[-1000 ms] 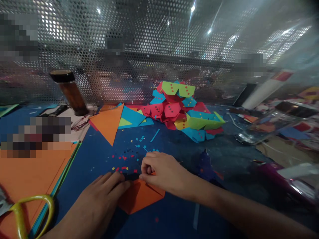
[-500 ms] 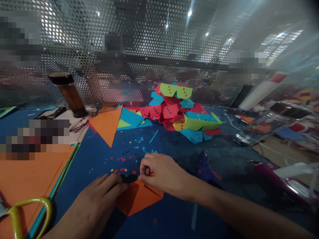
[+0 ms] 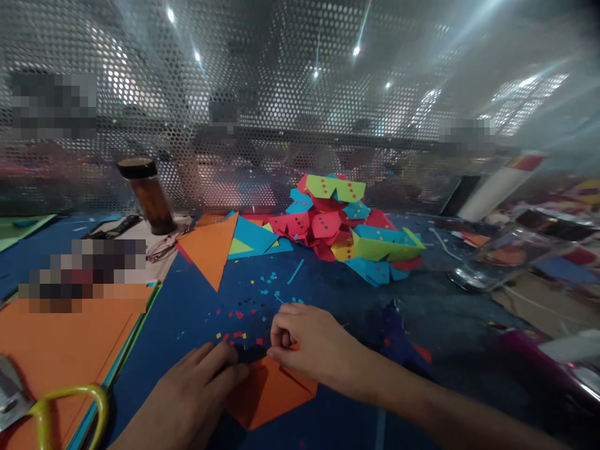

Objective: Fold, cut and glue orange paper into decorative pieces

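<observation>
A folded orange sheet of paper [image 3: 276, 395] lies on the blue tabletop close to me, with creases and a flap showing. My right hand [image 3: 304, 340] pinches its upper edge between curled fingers and thumb. At the sheet's left side, my left hand [image 3: 201, 381] grips the edge with thumb and fingers closed together; part of the paper is hidden under it. Tiny red, blue and yellow paper bits [image 3: 239, 334] are scattered just beyond both hands.
Behind stands a pile of folded coloured paper shapes [image 3: 328, 225], beside an orange triangle [image 3: 213, 247]. Yellow-handled scissors [image 3: 70, 394] rest on an orange paper stack [image 3: 89, 331] at left. A brown bottle [image 3: 150, 200], a clear jar [image 3: 506, 256] and a purple tool [image 3: 539, 356] surround the area.
The whole view has shifted, so everything appears slightly lower and further right. Both hands keep the same hold on the orange paper.
</observation>
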The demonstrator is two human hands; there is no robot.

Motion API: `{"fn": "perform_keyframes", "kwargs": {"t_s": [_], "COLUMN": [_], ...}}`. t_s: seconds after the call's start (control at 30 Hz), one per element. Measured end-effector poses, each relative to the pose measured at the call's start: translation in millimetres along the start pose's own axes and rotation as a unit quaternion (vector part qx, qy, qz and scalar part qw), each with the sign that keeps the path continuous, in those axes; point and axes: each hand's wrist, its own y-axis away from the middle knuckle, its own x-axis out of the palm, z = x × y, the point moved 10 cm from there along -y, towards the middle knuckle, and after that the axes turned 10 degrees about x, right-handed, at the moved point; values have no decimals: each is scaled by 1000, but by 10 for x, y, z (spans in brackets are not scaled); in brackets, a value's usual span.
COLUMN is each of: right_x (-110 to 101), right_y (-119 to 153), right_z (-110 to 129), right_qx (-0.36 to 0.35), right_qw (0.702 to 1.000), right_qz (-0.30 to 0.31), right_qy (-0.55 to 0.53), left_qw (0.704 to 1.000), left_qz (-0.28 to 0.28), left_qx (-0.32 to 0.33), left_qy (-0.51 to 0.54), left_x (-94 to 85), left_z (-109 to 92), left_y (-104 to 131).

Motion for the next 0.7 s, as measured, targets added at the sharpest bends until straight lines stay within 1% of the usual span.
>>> {"fn": "perform_keyframes", "kwargs": {"t_s": [0.1, 0.23, 0.4, 0.47, 0.53, 0.6, 0.7], "right_x": [6, 3, 1, -15, -63, -162, -360], "right_y": [-3, -3, -8, -5, 8, 36, 109], "right_z": [1, 8, -5, -4, 11, 60, 226], "right_qx": [-1, -8, 2, 7, 12, 9, -16], "right_qw": [1000, 1000, 1000, 1000, 999, 999, 999], "right_qz": [2, -7, 7, 16, 16, 0, -33], "right_qy": [-6, 4, -1, -16, -30, -31, -11], "left_qw": [1000, 1000, 999, 999, 999, 999, 999], "left_qz": [18, 13, 28, 20, 6, -2, -1], "left_qx": [-5, -7, -21, -24, -29, -36, -42], "left_qy": [7, 4, 26, 29, 28, 24, 22], "left_x": [11, 3, 90, 105, 106, 108, 101], "left_z": [9, -3, 23, 33, 41, 54, 77], "left_y": [5, 8, -10, -1, 20, 40, 24]}}
